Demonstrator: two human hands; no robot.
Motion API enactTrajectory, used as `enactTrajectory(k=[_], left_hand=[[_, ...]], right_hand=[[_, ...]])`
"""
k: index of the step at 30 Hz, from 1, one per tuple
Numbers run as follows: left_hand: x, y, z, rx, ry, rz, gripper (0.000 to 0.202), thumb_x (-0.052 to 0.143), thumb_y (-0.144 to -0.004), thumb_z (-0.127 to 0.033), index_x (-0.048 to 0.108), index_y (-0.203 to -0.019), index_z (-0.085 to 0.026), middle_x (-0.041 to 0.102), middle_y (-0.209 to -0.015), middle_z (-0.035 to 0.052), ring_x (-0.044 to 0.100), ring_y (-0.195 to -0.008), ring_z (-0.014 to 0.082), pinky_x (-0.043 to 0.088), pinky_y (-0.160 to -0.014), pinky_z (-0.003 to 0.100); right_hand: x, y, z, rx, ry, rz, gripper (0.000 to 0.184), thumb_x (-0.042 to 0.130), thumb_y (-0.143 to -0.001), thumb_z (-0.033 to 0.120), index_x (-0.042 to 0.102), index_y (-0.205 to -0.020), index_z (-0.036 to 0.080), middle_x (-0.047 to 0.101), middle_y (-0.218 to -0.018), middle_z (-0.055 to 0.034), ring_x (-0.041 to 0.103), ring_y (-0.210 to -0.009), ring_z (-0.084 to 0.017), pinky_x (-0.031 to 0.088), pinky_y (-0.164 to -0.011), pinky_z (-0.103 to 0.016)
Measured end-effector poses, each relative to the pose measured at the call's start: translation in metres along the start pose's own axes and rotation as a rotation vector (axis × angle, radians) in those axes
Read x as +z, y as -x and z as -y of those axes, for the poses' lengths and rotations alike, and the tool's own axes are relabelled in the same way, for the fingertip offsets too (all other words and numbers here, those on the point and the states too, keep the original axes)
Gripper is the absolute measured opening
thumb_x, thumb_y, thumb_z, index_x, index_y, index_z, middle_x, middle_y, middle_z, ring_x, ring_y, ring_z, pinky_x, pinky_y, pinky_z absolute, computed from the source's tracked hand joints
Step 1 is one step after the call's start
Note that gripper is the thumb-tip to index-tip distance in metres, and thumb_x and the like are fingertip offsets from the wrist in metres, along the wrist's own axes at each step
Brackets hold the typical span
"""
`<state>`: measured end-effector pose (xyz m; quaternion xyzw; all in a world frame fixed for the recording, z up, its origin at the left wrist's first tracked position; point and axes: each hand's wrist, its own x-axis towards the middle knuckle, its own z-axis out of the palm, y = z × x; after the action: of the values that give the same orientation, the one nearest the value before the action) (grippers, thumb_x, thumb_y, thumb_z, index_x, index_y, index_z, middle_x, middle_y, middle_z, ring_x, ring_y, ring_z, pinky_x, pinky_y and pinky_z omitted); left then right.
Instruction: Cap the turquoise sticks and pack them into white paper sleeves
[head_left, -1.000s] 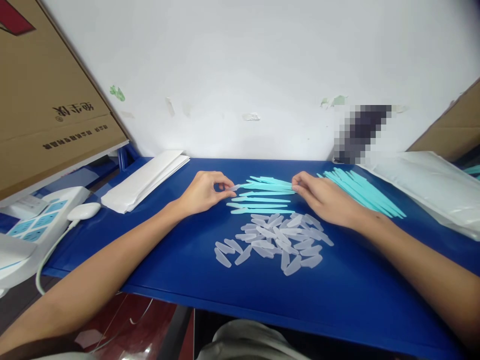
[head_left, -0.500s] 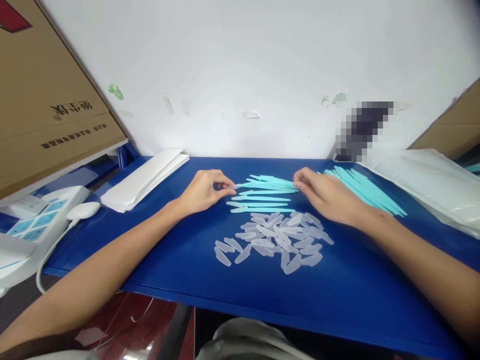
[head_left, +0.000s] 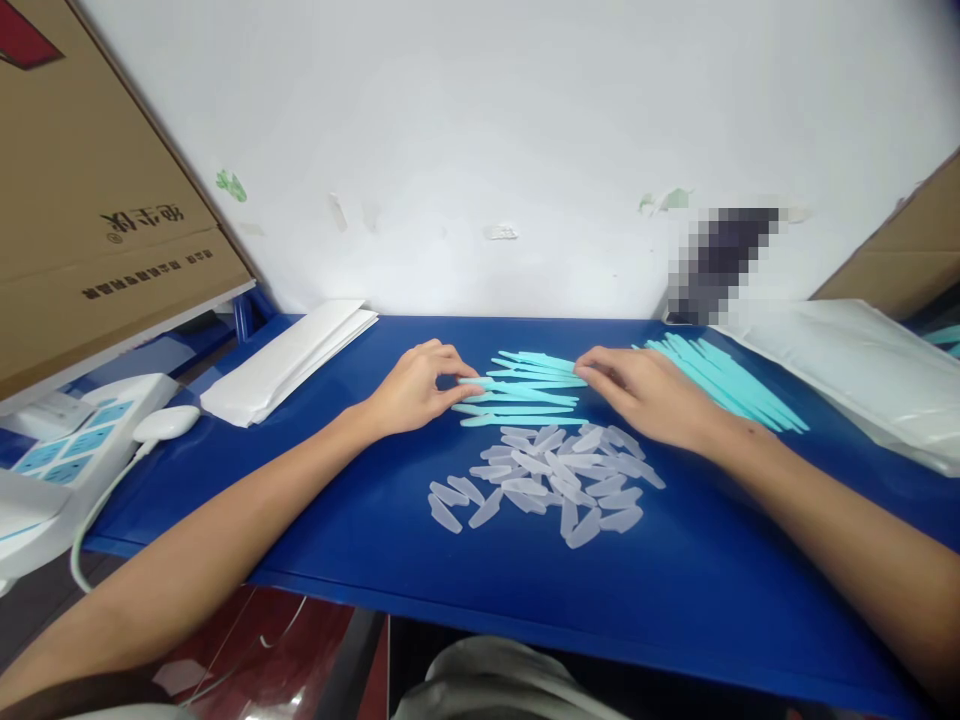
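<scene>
Turquoise eyebrow razors (head_left: pixel 525 409) lie in a loose row in the middle of the table, their narrow heads to the left. My left hand (head_left: pixel 422 388) pinches the head end of one razor between thumb and forefinger; whether a cap sits on that end is too small to tell. At the row's right side, the bent fingers of my right hand (head_left: pixel 641 390) close on a razor's handle end, partly hidden by the fingertips. Closer to me lies a spread heap of translucent blade caps (head_left: pixel 559 468).
More turquoise razors (head_left: pixel 731 385) are piled right of my right hand. A clear plastic bag (head_left: pixel 840 360) lies beyond them. At left are folded white sheets (head_left: pixel 292 360), a power strip (head_left: pixel 90 435) with a white plug (head_left: pixel 166 422), and a cardboard box (head_left: pixel 97 200). A wall (head_left: pixel 465 150) stands behind the blue table (head_left: pixel 360 530).
My right hand has shifted slightly left and lower along the razors. My left hand has moved from a translucent cap at a razor's tip to pinching a razor head a little lower.
</scene>
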<state>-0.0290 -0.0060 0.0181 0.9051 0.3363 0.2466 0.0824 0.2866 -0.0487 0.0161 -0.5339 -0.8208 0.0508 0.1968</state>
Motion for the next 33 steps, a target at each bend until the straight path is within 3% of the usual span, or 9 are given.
enactTrajectory(k=[3, 7, 10, 13, 17, 21, 27, 33], left_hand=[[-0.003, 0.001, 0.005, 0.002, -0.079, 0.092, 0.033, 0.063, -0.096, -0.049, 0.078, -0.107, -0.022, 0.068, -0.094, 0.0058, 0.058, -0.088, 0.0208, 0.042, -0.081, 0.034], [-0.007, 0.002, 0.003, 0.009, -0.064, 0.107, 0.044, 0.058, -0.098, -0.050, 0.067, -0.129, -0.020, 0.063, -0.088, 0.0047, 0.057, -0.082, 0.0192, 0.043, -0.073, 0.031], [-0.011, 0.003, -0.009, 0.109, 0.007, 0.199, 0.034, 0.059, -0.098, -0.043, 0.073, -0.115, -0.018, 0.063, -0.079, 0.0026, 0.056, -0.071, 0.0156, 0.043, -0.068, 0.029], [-0.012, 0.005, -0.024, 0.210, 0.046, 0.305, 0.026, 0.060, -0.098, -0.037, 0.077, -0.103, -0.019, 0.063, -0.068, 0.0011, 0.055, -0.065, 0.0145, 0.044, -0.069, 0.030], [-0.003, 0.007, -0.035, 0.317, 0.006, 0.315, 0.031, 0.048, -0.104, -0.028, 0.072, -0.122, -0.018, 0.067, -0.081, 0.0059, 0.057, -0.074, 0.0180, 0.043, -0.071, 0.031], [0.004, 0.009, -0.031, 0.362, -0.142, 0.330, 0.039, 0.039, -0.106, -0.022, 0.066, -0.134, -0.020, 0.061, -0.088, 0.0079, 0.051, -0.076, 0.0190, 0.039, -0.072, 0.032], [0.000, 0.009, -0.028, 0.297, -0.128, 0.302, 0.026, 0.054, -0.103, -0.028, 0.075, -0.116, -0.021, 0.059, -0.091, 0.0071, 0.053, -0.083, 0.0198, 0.040, -0.075, 0.032], [-0.012, 0.007, -0.031, 0.212, -0.074, 0.405, 0.020, 0.057, -0.101, -0.029, 0.074, -0.102, -0.019, 0.062, -0.090, 0.0065, 0.054, -0.088, 0.0211, 0.042, -0.078, 0.032]], right_hand=[[0.000, -0.001, -0.008, -0.002, 0.034, 0.062, 0.032, 0.042, -0.100, 0.040, 0.069, -0.098, 0.023, 0.073, -0.079, -0.0035, 0.064, -0.069, -0.021, 0.039, -0.068, -0.034], [0.002, -0.002, -0.011, 0.023, 0.048, 0.114, 0.031, 0.044, -0.099, 0.038, 0.070, -0.102, 0.022, 0.069, -0.069, -0.0026, 0.061, -0.064, -0.021, 0.040, -0.071, -0.035], [0.004, -0.002, -0.012, 0.045, 0.012, 0.132, 0.031, 0.044, -0.099, 0.039, 0.068, -0.106, 0.022, 0.065, -0.062, -0.0012, 0.059, -0.059, -0.020, 0.038, -0.066, -0.034], [0.003, -0.002, -0.012, 0.084, -0.035, 0.154, 0.029, 0.046, -0.098, 0.042, 0.067, -0.098, 0.023, 0.060, -0.056, 0.0011, 0.054, -0.054, -0.018, 0.035, -0.060, -0.032], [0.001, -0.002, -0.012, 0.136, -0.058, 0.200, 0.026, 0.049, -0.096, 0.043, 0.065, -0.091, 0.023, 0.057, -0.054, 0.0028, 0.050, -0.051, -0.017, 0.033, -0.057, -0.032], [0.000, -0.002, -0.013, 0.124, -0.040, 0.183, 0.026, 0.047, -0.097, 0.042, 0.064, -0.090, 0.023, 0.057, -0.054, 0.0027, 0.050, -0.052, -0.016, 0.033, -0.058, -0.031], [-0.001, -0.001, -0.014, 0.077, -0.048, 0.084, 0.025, 0.044, -0.099, 0.044, 0.059, -0.096, 0.024, 0.055, -0.052, 0.0042, 0.048, -0.049, -0.016, 0.032, -0.057, -0.030], [-0.002, 0.000, -0.011, 0.051, -0.046, -0.006, 0.024, 0.040, -0.100, 0.043, 0.053, -0.092, 0.024, 0.059, -0.063, 0.0011, 0.051, -0.056, -0.017, 0.034, -0.058, -0.031]])
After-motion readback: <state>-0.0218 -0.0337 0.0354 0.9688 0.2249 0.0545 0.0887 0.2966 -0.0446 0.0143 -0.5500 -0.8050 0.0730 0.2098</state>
